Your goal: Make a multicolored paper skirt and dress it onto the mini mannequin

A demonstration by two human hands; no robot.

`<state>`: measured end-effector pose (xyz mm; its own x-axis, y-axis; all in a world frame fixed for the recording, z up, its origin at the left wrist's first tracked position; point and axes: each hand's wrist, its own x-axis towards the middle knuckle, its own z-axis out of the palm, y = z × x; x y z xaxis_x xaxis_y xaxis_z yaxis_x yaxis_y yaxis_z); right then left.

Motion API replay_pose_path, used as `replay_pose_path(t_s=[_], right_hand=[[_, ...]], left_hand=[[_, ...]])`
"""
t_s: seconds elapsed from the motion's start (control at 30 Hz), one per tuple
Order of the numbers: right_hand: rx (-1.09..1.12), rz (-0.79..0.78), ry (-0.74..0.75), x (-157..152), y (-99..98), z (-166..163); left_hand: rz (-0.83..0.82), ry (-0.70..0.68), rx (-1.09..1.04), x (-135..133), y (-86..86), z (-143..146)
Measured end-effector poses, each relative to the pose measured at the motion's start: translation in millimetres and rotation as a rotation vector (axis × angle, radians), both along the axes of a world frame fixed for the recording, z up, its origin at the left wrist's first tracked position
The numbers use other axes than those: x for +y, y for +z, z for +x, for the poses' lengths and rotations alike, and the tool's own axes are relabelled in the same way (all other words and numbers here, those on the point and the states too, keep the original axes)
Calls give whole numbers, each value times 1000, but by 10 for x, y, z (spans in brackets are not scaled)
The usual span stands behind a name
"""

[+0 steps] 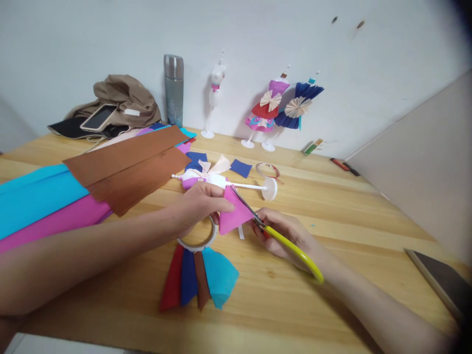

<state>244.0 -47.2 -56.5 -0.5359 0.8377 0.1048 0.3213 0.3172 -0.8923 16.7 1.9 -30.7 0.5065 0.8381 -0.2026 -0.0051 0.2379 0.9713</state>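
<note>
My left hand (201, 204) pinches a pink paper piece (233, 214) above the wooden table (332, 216). My right hand (285, 236) grips yellow-handled scissors (280, 236), whose blades reach along the pink piece's upper right edge. A white tape roll (199, 241) lies under my left wrist. Below it fan out red, blue, brown and cyan paper strips (201, 278). Just behind my hands lies a white doll stand (236, 184) dressed in pink and cream paper.
Large brown (129, 164), cyan (33, 194) and magenta paper sheets (59, 219) cover the left. At the back stand a steel flask (173, 88), a bare mannequin (214, 98), two dressed paper dolls (280, 105), and a bag with a phone (110, 105). A tablet (440, 280) lies at right.
</note>
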Motion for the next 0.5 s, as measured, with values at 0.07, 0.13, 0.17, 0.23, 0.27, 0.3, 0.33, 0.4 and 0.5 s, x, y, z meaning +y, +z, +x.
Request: replay_pose_path(t_s=[0.07, 0.13, 0.17, 0.23, 0.27, 0.3, 0.33, 0.4, 0.5], right_hand=[[-11, 1, -14, -3, 10, -10], [-24, 5, -30, -8, 25, -24], [-30, 8, -37, -11, 33, -32], [-34, 13, -49, -20, 47, -46], [-33, 15, -52, -24, 52, -51], [-36, 17, -55, -28, 56, -55], [-45, 20, -60, -32, 59, -56], [-79, 32, -65, -34, 61, -53], [-101, 44, -64, -29, 53, -34]], left_hand=[[3, 9, 5, 3, -5, -1], [7, 10, 11, 6, -15, -2], [7, 8, 14, 8, -21, -2], [6, 2, 14, 13, -35, -4], [6, 0, 10, 15, -42, -4], [3, -1, 8, 17, -47, -5], [-1, -3, 9, 19, -51, -6], [-11, -10, 17, 19, -54, -8], [-25, -15, 16, 17, -50, -13]])
